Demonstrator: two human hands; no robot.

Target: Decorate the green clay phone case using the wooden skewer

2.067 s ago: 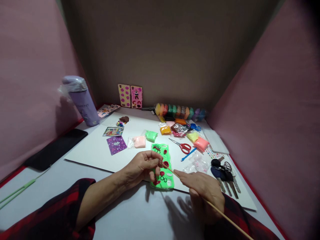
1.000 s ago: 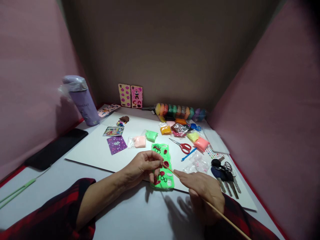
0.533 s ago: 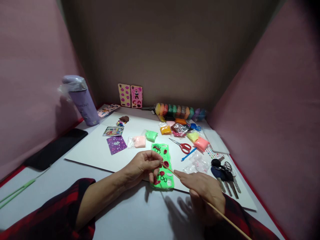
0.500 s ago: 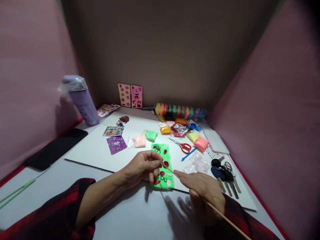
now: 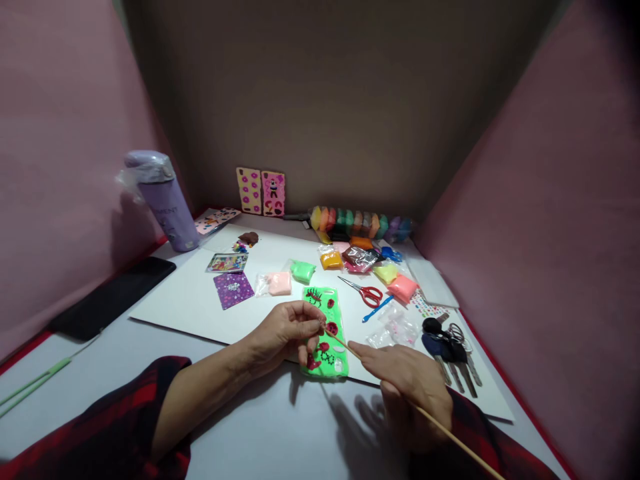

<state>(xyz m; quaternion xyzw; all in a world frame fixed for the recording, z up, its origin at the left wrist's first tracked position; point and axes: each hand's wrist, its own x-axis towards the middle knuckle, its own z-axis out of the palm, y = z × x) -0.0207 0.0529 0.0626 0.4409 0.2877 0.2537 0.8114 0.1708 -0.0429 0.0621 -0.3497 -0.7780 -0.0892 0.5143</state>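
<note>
My left hand [image 5: 287,330] is closed in a pinch above the green clay-covered phone case [image 5: 340,363]. Something small, possibly clay, shows at its fingertips, too small to make out. A thin wooden stick [image 5: 450,437] runs from those fingertips under my right hand [image 5: 407,380], which is closed round it, and on to the lower right. The case lies at the front edge of the white board and carries red shapes and dark dotted patterns. Part of it is hidden behind my left fingers.
Red scissors [image 5: 371,296] and a blue modelling tool [image 5: 377,309] lie beyond my right hand. Keys [image 5: 457,353] are at the right. Bagged clay [image 5: 403,287] is scattered behind. A purple tumbler [image 5: 167,207] and a black phone [image 5: 115,297] stand and lie at left.
Almost nothing differs. My right hand has shifted very slightly along with the stick; my left hand stays in place over the case.
</note>
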